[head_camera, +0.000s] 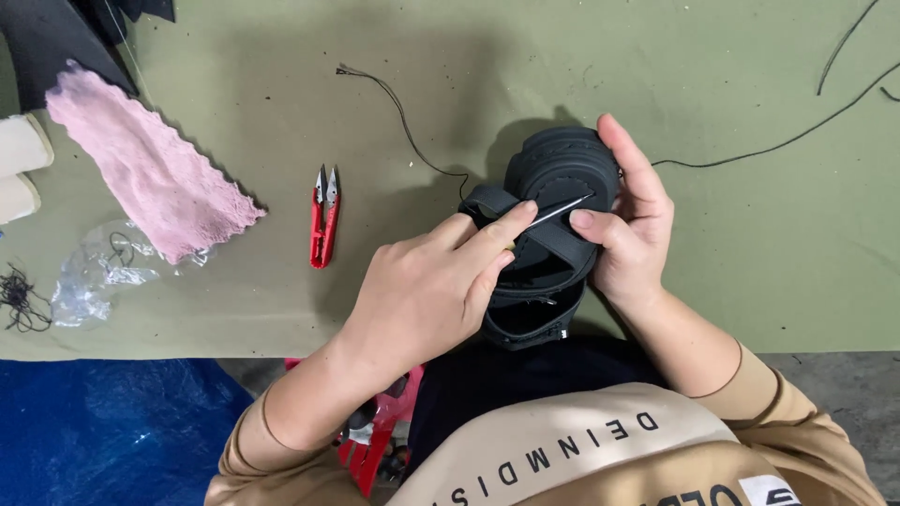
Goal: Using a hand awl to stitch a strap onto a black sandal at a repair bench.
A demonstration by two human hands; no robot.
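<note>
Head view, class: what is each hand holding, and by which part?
The left hand pinches a thin metal needle at its near end between thumb and forefinger. The right hand grips the black sandal around its sole edge, on the right side.

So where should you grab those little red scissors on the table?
Pinch the red thread snips around the red handle end, nearer the person, coming from above. They lie flat on the green table with the sharp metal tips pointing away, so the handle is probably the safe part.
</note>
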